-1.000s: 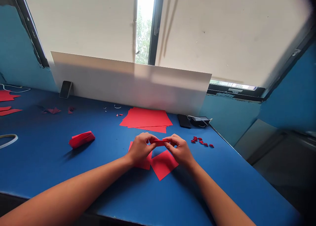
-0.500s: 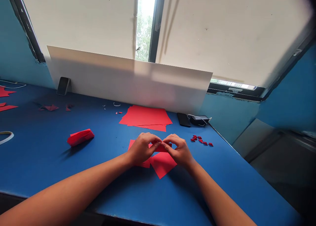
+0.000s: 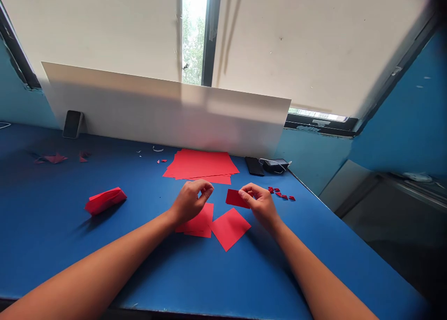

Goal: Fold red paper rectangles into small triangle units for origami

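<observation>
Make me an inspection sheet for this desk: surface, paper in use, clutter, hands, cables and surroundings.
Surface: blue tabletop, shadowed at far left.
Paper in use: small red piece held up; loose red square and overlapping red papers lying below the hands.
Clutter: red folded bundle at left; tiny red pieces at right; red sheet stack and flat black device at the back.
Hands: right hand pinches the small red piece; left hand curled, nothing visible in it.
Cables: white cable at back right.
Surroundings: white panel behind the tabletop, window beyond.
</observation>
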